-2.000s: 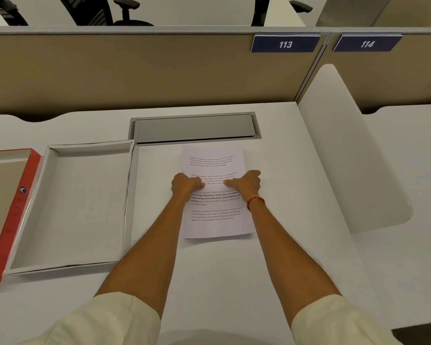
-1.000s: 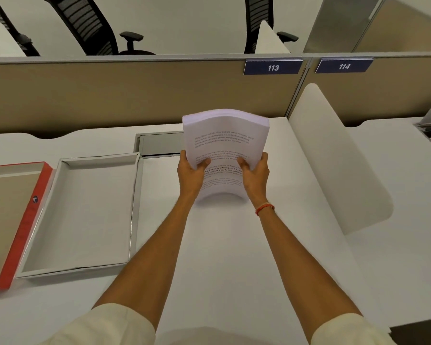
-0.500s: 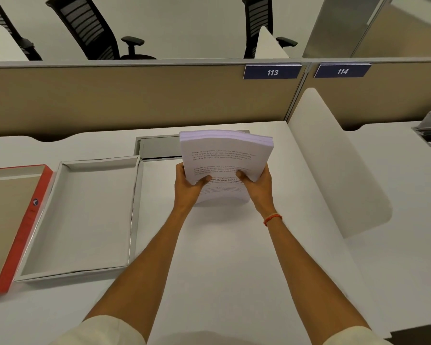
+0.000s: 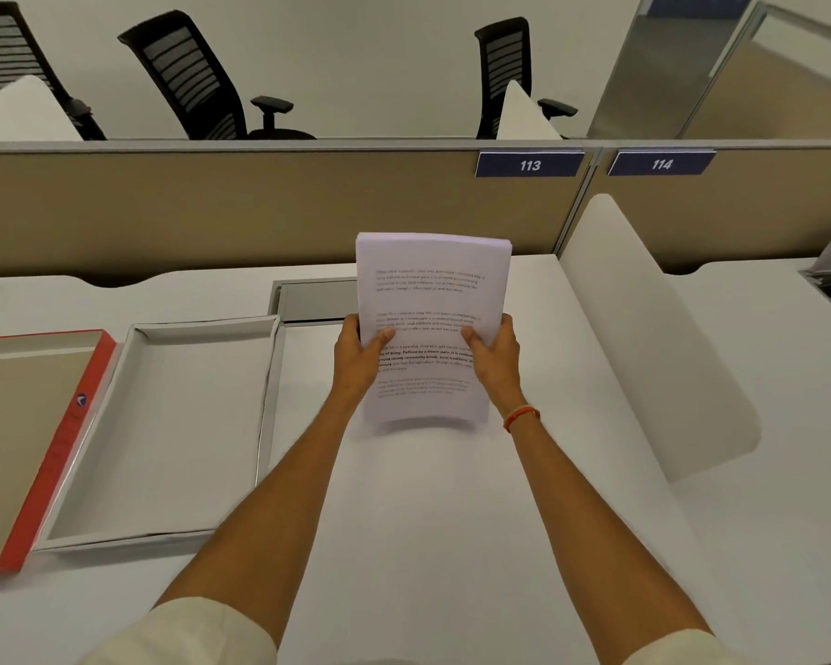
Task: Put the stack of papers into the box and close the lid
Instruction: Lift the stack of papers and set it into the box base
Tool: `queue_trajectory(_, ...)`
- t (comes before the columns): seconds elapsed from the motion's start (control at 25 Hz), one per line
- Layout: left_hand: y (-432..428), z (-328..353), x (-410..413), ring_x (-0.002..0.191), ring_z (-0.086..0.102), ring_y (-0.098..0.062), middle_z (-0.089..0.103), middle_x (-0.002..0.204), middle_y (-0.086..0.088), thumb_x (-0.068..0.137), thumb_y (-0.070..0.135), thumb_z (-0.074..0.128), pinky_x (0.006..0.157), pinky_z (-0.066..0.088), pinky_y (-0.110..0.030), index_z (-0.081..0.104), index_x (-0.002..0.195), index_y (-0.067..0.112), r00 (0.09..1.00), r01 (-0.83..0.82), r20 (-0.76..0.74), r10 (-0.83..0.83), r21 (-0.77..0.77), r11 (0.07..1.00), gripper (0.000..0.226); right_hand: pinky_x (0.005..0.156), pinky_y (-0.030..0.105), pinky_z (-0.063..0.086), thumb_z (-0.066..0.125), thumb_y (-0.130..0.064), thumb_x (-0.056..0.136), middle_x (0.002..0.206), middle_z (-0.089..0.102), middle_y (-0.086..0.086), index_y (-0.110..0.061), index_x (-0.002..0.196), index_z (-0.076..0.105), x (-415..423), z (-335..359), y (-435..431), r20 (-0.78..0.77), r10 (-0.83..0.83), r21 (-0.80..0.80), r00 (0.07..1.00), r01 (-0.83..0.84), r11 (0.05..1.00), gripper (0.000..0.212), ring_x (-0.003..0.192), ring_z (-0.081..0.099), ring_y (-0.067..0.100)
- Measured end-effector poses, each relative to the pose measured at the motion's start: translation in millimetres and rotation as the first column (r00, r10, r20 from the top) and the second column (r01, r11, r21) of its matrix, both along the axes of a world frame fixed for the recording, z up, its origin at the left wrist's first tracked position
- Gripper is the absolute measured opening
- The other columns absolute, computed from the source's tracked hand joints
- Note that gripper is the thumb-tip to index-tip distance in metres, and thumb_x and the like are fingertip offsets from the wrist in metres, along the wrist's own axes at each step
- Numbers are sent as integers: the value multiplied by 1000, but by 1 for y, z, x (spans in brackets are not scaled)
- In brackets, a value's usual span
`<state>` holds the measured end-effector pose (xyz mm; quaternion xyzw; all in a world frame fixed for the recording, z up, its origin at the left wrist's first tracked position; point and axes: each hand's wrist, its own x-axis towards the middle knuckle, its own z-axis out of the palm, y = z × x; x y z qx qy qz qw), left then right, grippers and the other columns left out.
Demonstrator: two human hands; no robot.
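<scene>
The stack of papers [image 4: 430,300], white with printed text, stands nearly upright above the desk, its lower edge just over the surface. My left hand [image 4: 358,360] grips its left side and my right hand [image 4: 495,360] grips its right side, thumbs on the front sheet. The open white box [image 4: 173,424] lies flat to the left of my arms with nothing in it. Its red lid [image 4: 54,453] lies further left, inner side up, partly cut off by the frame edge.
A grey cable hatch [image 4: 315,300] is set in the desk [image 4: 442,520] behind the papers. A white curved divider [image 4: 653,338] rises on the right. A tan partition [image 4: 260,208] with plates 113 and 114 closes the back; office chairs stand beyond it.
Both hands took the stack off the desk and lifted it. Since half a second ago it has tipped from leaning away to nearly upright, facing me.
</scene>
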<state>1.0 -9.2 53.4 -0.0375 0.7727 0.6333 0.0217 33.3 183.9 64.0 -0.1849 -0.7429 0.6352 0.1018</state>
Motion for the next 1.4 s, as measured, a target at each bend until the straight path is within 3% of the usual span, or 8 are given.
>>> queue_trajectory(0.12,-7,15,-9,90,65,-18,60,116,-3,93,30,60,62,54,-18,43,129,9,999,-5,51,9,-78,997,45,76,29,57,65,-22,91,123,61,9,-8,130,46,-15,12,-5,89,-1,68,996,-5,998,46,102,63,22)
queue_trajectory(0.28,-25,29,-22,108,64,-29,60,127,-13,95,30,57,78,53,-33,41,128,5,993,-5,114,26,-174,985,44,79,35,58,70,-26,87,120,66,14,-3,121,56,-32,24,-22,214,3,116,977,-28,993,44,103,67,30)
queue_trajectory(0.44,-51,37,-26,112,62,-33,59,130,-16,96,28,56,87,54,-42,42,127,0,990,-1,134,35,-244,970,44,80,35,55,66,-21,90,120,65,16,1,119,57,-37,38,-50,233,34,153,972,-72,986,37,106,65,33)
queue_trajectory(0.76,-129,43,-19,110,64,-33,61,127,-14,95,28,56,83,54,-40,43,126,2,977,-50,180,111,-311,949,42,88,41,57,64,-11,91,124,64,18,1,118,59,-35,44,-133,257,115,171,960,-162,972,30,108,65,34)
queue_trajectory(1.04,-220,36,-4,110,66,-32,63,129,-10,94,28,58,88,57,-42,51,129,7,970,-69,192,150,-373,925,41,88,38,55,61,-9,92,125,63,18,2,121,58,-29,43,-222,329,202,143,922,-260,955,31,110,63,35)
queue_trajectory(1.4,-308,20,3,109,65,-36,63,128,-18,94,22,57,85,56,-40,56,124,1,943,-66,263,202,-448,891,37,83,33,53,56,-9,94,126,62,18,0,122,56,-22,23,-314,396,294,95,870,-357,929,30,110,63,34)
